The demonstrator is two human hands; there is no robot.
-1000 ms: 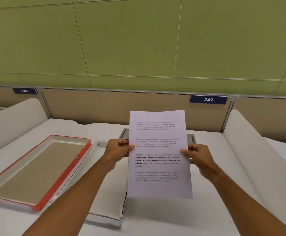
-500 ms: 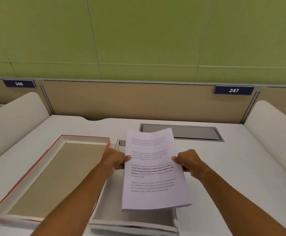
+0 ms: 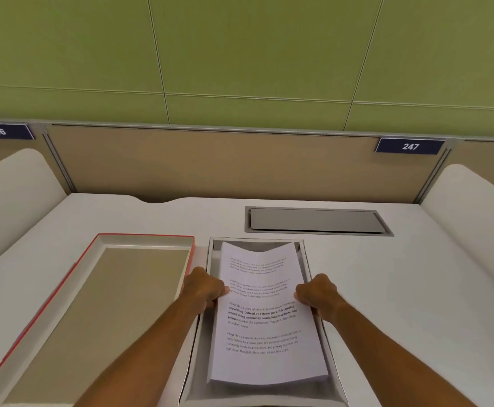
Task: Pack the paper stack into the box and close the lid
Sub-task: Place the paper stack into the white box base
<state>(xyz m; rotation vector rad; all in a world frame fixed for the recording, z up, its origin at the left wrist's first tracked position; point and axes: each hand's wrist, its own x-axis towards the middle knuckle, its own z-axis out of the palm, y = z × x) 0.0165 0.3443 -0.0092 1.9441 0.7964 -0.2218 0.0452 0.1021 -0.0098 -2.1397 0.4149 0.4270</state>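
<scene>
A white paper stack (image 3: 261, 315) with printed text lies low inside the open white box (image 3: 214, 251), its far end bowed slightly upward. My left hand (image 3: 206, 289) grips the stack's left edge and my right hand (image 3: 317, 293) grips its right edge, both at mid-length over the box's side walls. The lid (image 3: 98, 306), red outside and tan inside, lies upside down on the desk just left of the box.
A white desk (image 3: 401, 289) holds everything. A grey metal cable hatch (image 3: 317, 220) is set into it behind the box. White curved dividers (image 3: 474, 207) rise at both sides, and a tan partition with number plates stands at the back.
Both hands have lowered the paper stack from upright in the air down into the box. The view has tilted downward and shifted right.
</scene>
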